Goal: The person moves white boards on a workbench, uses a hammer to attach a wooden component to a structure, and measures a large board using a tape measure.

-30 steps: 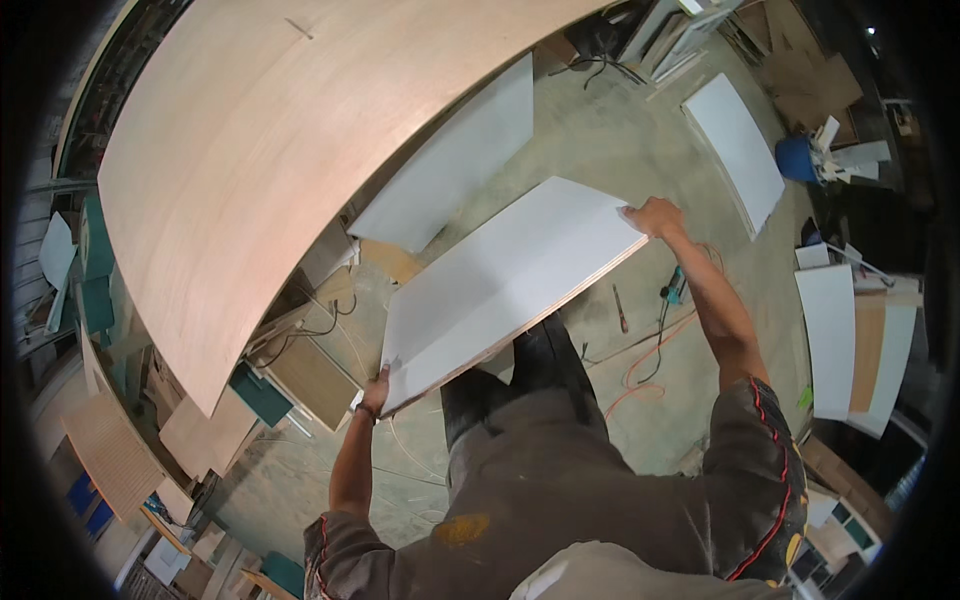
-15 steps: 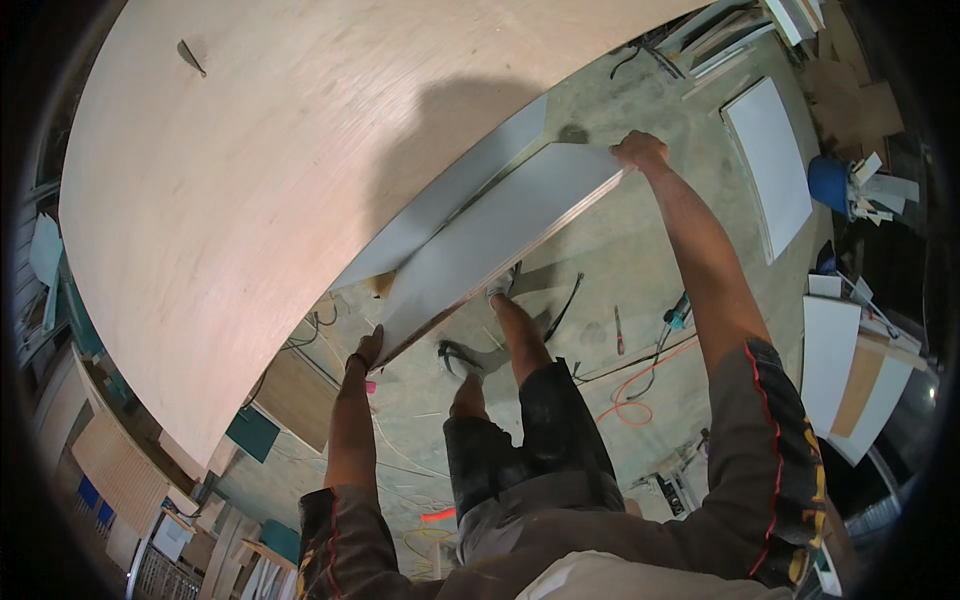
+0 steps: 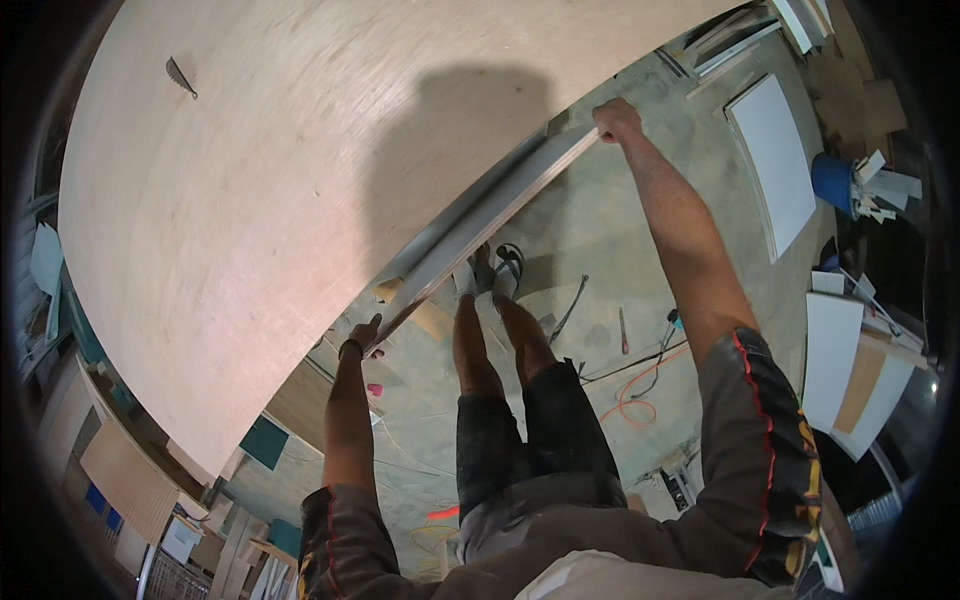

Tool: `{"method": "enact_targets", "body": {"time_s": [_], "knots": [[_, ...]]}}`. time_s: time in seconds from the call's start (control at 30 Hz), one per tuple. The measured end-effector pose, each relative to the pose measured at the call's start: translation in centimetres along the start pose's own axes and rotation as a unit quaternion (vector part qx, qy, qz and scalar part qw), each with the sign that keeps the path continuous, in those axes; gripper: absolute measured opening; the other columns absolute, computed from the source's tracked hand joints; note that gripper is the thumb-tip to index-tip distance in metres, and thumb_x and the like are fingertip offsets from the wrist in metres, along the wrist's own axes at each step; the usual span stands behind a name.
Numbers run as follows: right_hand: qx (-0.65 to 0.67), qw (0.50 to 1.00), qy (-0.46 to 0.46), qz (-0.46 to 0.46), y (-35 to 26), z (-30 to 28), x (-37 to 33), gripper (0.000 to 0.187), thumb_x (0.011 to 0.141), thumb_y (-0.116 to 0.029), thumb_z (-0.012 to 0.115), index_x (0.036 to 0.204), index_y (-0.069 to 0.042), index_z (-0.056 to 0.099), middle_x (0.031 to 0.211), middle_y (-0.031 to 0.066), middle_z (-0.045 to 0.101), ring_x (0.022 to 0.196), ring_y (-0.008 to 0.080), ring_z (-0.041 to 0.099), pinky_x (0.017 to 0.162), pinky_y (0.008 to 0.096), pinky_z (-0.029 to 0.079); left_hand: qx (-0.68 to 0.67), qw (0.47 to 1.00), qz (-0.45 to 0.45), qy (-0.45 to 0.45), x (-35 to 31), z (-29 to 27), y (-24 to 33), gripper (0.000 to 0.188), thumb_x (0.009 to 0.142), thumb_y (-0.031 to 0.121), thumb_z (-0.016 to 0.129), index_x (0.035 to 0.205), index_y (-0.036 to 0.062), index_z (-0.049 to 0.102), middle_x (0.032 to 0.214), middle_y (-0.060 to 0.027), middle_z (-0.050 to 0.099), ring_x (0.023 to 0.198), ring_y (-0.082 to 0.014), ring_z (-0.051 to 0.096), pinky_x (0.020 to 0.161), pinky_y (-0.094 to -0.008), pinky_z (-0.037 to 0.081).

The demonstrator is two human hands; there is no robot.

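Note:
A long white-faced board (image 3: 500, 212) with a layered wood edge is held slantwise along the near edge of a big pale wooden tabletop (image 3: 240, 240). My left hand (image 3: 366, 336) grips its near left end. Around its far right end, my right hand (image 3: 618, 120) is closed. The board stands steeply on edge, so mostly its upper edge shows. Part of its white face lies between that edge and the tabletop. What is under the tabletop is mostly hidden.
A dark serrated piece (image 3: 180, 77) lies on the tabletop. On the floor are a screwdriver (image 3: 624, 332), an orange hose (image 3: 630, 395) and dark cables. White panels (image 3: 775, 165) and a blue bucket (image 3: 832, 182) of offcuts stand at the right. My feet are below the board.
Both hands have moved the board toward the tabletop edge, and it has tipped up so less white face shows. My feet have stepped forward and come together.

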State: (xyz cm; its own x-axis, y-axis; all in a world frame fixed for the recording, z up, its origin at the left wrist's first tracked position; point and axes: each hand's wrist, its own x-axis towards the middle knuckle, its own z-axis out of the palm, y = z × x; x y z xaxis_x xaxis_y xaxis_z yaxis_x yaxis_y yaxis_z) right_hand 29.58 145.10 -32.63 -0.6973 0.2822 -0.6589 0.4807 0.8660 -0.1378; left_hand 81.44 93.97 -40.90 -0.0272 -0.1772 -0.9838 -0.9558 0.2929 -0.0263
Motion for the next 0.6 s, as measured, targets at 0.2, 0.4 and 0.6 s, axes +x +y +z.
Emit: {"method": "enact_targets", "body": {"time_s": [0.2,0.4,0.6], "knots": [[0.330,0.943,0.038,0.021,-0.7,1.5,-5.1,0.052,0.096,-0.036,0.060,0.126,0.006,0.061,0.105,0.0223,0.073,0.075,0.0217,0.074,0.066,0.0354,0.060,0.206,0.904,0.197,0.320,-8.8,0.7,10.3,0.065,0.093,0.052,0.062,0.131,-0.0018,0.059,0.122,-0.0294,0.066,0.115,-0.0446,0.063,0.102,-0.0536,0.047],[0.218,0.974,-0.039,-0.044,1.4,9.4,-10.5,0.054,0.097,-0.038,0.063,0.137,-0.002,0.056,0.096,0.0167,0.073,0.069,0.0256,0.073,0.067,0.0384,0.061,0.205,0.723,0.427,0.503,-12.8,2.8,17.5,0.084,0.087,0.060,0.068,0.138,-0.0048,0.053,0.136,-0.0291,0.058,0.127,-0.0452,0.055,0.106,-0.0512,0.044],[0.075,0.988,-0.079,-0.106,9.8,21.4,-21.4,0.041,0.096,-0.039,0.056,0.110,-0.004,0.071,0.115,0.0209,0.070,0.108,0.0370,0.068,0.091,0.0473,0.055,0.179,0.853,0.374,0.317,-13.1,0.6,20.4,0.096,0.085,0.069,0.064,0.142,-0.0060,0.050,0.143,-0.0292,0.053,0.134,-0.0470,0.049,0.113,-0.0499,0.038]]}}
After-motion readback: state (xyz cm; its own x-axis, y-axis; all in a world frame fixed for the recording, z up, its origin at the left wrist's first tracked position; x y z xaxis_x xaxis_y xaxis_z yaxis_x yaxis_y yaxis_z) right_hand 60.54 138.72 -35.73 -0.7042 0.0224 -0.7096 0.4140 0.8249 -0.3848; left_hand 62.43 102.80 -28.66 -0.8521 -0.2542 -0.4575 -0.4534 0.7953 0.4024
